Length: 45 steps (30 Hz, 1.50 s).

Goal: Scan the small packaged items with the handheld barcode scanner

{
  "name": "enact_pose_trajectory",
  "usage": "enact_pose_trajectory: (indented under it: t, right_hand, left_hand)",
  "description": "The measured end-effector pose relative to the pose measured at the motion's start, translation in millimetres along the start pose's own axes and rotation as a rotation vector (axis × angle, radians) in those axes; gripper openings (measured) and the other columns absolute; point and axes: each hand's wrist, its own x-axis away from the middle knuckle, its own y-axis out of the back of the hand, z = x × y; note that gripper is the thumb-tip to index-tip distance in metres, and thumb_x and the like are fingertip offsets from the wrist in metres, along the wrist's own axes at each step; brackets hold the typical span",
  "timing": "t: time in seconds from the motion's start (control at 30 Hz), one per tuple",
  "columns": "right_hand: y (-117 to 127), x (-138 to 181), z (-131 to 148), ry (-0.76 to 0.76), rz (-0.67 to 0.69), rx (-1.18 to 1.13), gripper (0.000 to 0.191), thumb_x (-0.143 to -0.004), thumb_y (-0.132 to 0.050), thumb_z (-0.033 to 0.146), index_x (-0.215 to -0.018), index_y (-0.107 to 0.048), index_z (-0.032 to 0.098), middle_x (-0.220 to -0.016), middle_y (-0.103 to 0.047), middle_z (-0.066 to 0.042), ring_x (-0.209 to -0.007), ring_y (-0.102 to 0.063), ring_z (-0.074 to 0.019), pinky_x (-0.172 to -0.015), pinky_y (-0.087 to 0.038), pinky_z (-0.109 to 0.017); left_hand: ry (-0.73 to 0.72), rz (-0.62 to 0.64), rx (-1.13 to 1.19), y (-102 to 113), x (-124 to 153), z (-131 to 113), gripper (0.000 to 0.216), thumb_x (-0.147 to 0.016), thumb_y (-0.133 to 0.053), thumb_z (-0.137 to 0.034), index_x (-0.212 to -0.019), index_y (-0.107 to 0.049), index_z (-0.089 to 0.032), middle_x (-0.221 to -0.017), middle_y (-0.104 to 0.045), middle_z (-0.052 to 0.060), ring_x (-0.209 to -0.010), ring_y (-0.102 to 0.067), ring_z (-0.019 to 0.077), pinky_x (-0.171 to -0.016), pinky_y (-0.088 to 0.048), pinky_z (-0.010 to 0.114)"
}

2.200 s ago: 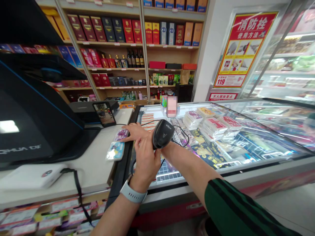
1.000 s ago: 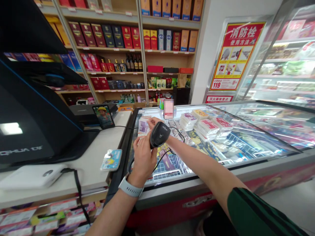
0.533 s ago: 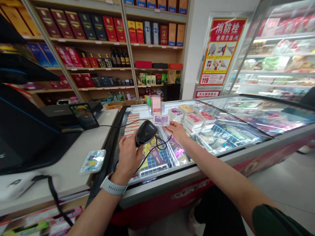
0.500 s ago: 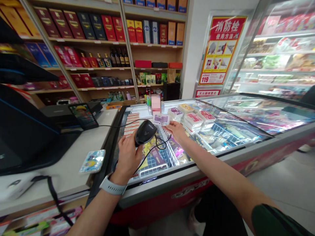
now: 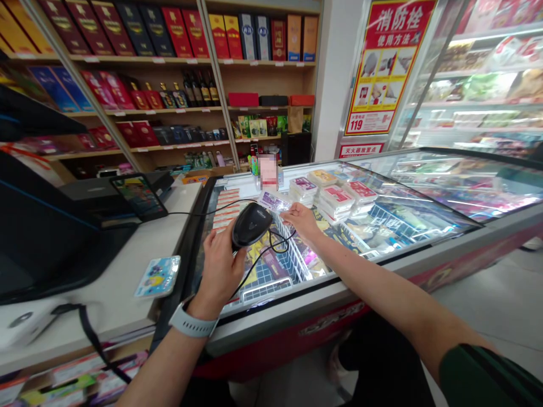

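Observation:
My left hand (image 5: 221,263) is wrapped around the handle of a black barcode scanner (image 5: 251,225), whose rounded head tilts up and to the right. Its dark cable (image 5: 258,261) loops beside the hand. Between the fingers of my right hand (image 5: 300,221) is a flat white-and-purple packet (image 5: 272,199), gripped at its right end and held just beyond the scanner, above the freezer's glass top. To the right of it, stacks of similar flat packets (image 5: 335,202) with red, purple and yellow labels lie on the glass.
The chest freezer (image 5: 360,275) stretches right, with wire baskets (image 5: 292,254) under its glass. On the left, the counter (image 5: 131,271) holds a blue card-like packet (image 5: 158,277), a small screen (image 5: 139,198) and a dark machine (image 5: 46,220). Shelves of boxes (image 5: 178,34) stand behind.
The packet in my right hand has tipped, so its left end sits higher than its right. The scanner stays nearly still in my left hand. My view has dipped slightly.

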Motion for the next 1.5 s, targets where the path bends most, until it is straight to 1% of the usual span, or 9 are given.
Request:
enact_pose_trajectory:
  t: [0.27,0.6,0.8,1.03,1.2,1.27,1.37,1.43,1.5]
  right_hand:
    - [0.4,-0.1,-0.6,-0.021,-0.028,0.042,0.038,-0.05,-0.079,0.032,-0.068,-0.047,0.021,-0.059,-0.056,0.007,-0.056,-0.054,-0.0099,-0.052,-0.046,-0.022]
    - [0.9,0.5,1.1,-0.014,-0.036,0.076,0.037,-0.051,-0.078,0.033,-0.068,-0.048,0.02,-0.059,-0.056,0.007,-0.055,-0.053,-0.0094,-0.05,-0.045,-0.022]
    - [0.7,0.3,2.3,-0.014,-0.03,0.088,0.037,-0.051,-0.078,0.034,-0.067,-0.047,0.02,-0.057,-0.055,0.008,-0.052,-0.051,-0.0081,-0.049,-0.043,-0.02]
    - [1.0,0.3,1.8,-0.015,-0.027,0.082,0.037,-0.051,-0.078,0.031,-0.069,-0.048,0.019,-0.059,-0.057,0.007,-0.053,-0.052,-0.0086,-0.048,-0.043,-0.02]
    - [1.8,1.5,3.4,0.003,-0.032,0.116,0.035,-0.054,-0.076,0.034,-0.071,-0.049,0.02,-0.06,-0.057,0.006,-0.054,-0.053,-0.01,-0.048,-0.043,-0.021]
    - [5.1,1.2,8.0,0.045,-0.031,0.181,0.032,-0.058,-0.074,0.036,-0.073,-0.05,0.02,-0.064,-0.06,0.005,-0.055,-0.055,-0.0112,-0.05,-0.044,-0.023]
    - [15.6,1.6,22.7,0.216,-0.071,0.367,0.024,-0.065,-0.068,0.035,-0.076,-0.054,0.019,-0.076,-0.066,0.0,-0.066,-0.061,-0.0149,-0.062,-0.049,-0.028]
    - [26.6,5.2,35.5,0.36,-0.153,0.591,0.019,-0.069,-0.065,0.032,-0.079,-0.057,0.019,-0.082,-0.067,-0.002,-0.074,-0.062,-0.0173,-0.072,-0.049,-0.031]
    - [40.1,13.1,47.3,0.473,-0.232,0.88,0.014,-0.073,-0.062,0.028,-0.083,-0.06,0.019,-0.085,-0.067,-0.004,-0.077,-0.061,-0.0191,-0.077,-0.047,-0.034]
  left_hand:
    - [-0.005,-0.004,0.002,0.2,1.2,-0.5,0.051,-0.085,-0.047,-0.021,-0.136,-0.041,-0.015,-0.126,-0.06,0.014,-0.116,-0.054,0.0259,-0.107,-0.03,0.044]
    - [0.003,0.032,-0.018,1.2,-0.4,-2.6,0.048,-0.087,-0.045,-0.022,-0.134,-0.042,-0.013,-0.126,-0.059,0.014,-0.118,-0.052,0.0257,-0.106,-0.029,0.043]
    - [-0.006,0.016,-0.037,1.2,-0.2,-3.4,0.047,-0.087,-0.046,-0.023,-0.132,-0.044,-0.011,-0.121,-0.061,0.015,-0.115,-0.053,0.0266,-0.104,-0.031,0.043]
    - [-0.017,0.018,-0.05,0.4,-0.6,-2.1,0.047,-0.087,-0.046,-0.023,-0.133,-0.042,-0.009,-0.12,-0.06,0.016,-0.116,-0.052,0.0276,-0.102,-0.032,0.043]
    - [-0.006,0.014,-0.038,0.1,0.0,-2.1,0.048,-0.087,-0.046,-0.024,-0.133,-0.042,-0.012,-0.12,-0.061,0.015,-0.115,-0.053,0.0275,-0.103,-0.031,0.044]
    - [-0.01,0.01,-0.034,-0.4,0.6,-1.5,0.049,-0.087,-0.046,-0.023,-0.134,-0.041,-0.012,-0.121,-0.061,0.015,-0.114,-0.054,0.0271,-0.104,-0.031,0.045]
    - [-0.022,0.017,-0.027,-0.9,1.0,-0.5,0.049,-0.086,-0.046,-0.022,-0.134,-0.04,-0.012,-0.12,-0.061,0.015,-0.113,-0.054,0.0261,-0.104,-0.031,0.045]
    - [-0.022,0.022,-0.021,-0.9,0.9,-0.4,0.049,-0.086,-0.047,-0.022,-0.134,-0.041,-0.013,-0.121,-0.061,0.015,-0.113,-0.054,0.026,-0.104,-0.031,0.045]
    - [-0.019,0.024,-0.017,-0.7,0.5,-0.9,0.05,-0.086,-0.047,-0.023,-0.135,-0.04,-0.013,-0.121,-0.061,0.014,-0.114,-0.054,0.0262,-0.104,-0.03,0.046]
